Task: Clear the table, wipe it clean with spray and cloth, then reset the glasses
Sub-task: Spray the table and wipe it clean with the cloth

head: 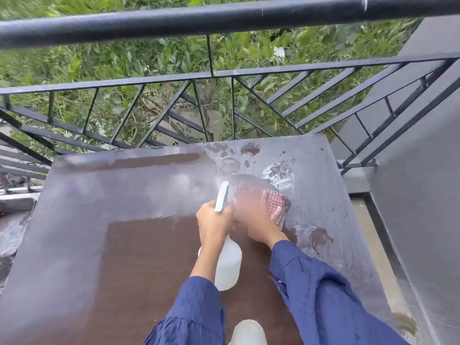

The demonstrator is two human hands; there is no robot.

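The railing point(224, 73) fills the upper half of the frame, black bars over green foliage, with a grey wall point(410, 170) down the right edge. Below it the table point(99, 232) takes up most of the lower frame: a dark brown top, bare of glasses, hazy across its left and far parts. Wet smears and foamy streaks point(278, 174) sit at upper centre-right of the top, and another wet patch point(318, 236) lies right of centre.

Blue sleeves point(323, 295) come up from the bottom edge. The bottle point(227, 265) is white and hangs just above the table at centre; its long axis runs from the lower centre up and slightly right, nozzle pointing toward the far edge. The left hand point(215, 220) is wrapped tight around its neck, one finger seemingly at the trigger, though that is hard to make out.

The cloth point(263, 197), red-and-white check, lies flat on the top just right of the nozzle. The right hand point(258, 220) presses down on it, fingers spread over it, thumb edge curled at its right side; the hand is blurred, as if mid-stroke. The two hands nearly touch.

The foamy streaks lie up and right of the cloth, nearer the right hand, so the wiping likely carries that way. Clearing looks done; glasses not yet reset.
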